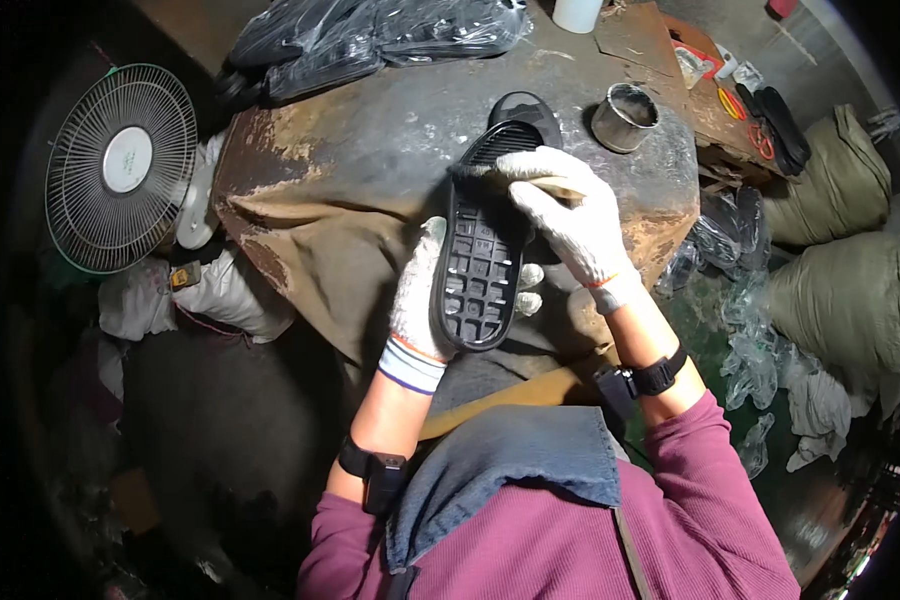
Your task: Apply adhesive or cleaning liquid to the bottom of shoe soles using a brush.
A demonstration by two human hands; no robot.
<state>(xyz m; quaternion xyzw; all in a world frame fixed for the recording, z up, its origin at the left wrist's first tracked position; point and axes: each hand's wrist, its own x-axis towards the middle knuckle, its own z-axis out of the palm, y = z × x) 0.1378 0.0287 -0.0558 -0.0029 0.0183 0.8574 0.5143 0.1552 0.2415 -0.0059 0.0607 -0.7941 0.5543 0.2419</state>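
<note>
My left hand, in a white knit glove, grips a black shoe sole from below. Its gridded inner side faces up, and gloved fingertips show past the right edge. Over the sole's far half is my right hand, also gloved. It is closed on what looks like a small brush with a tan handle; a dark tip touches or hovers over the sole, I cannot tell which. Another black sole lies on the table just beyond. A stained metal pot stands to its right.
The worn, cloth-draped table carries plastic-wrapped black goods at the back. A fan stands left. Scissors lie at far right, above bulging olive sacks. Clear plastic bags litter the right floor. A denim cloth covers my lap.
</note>
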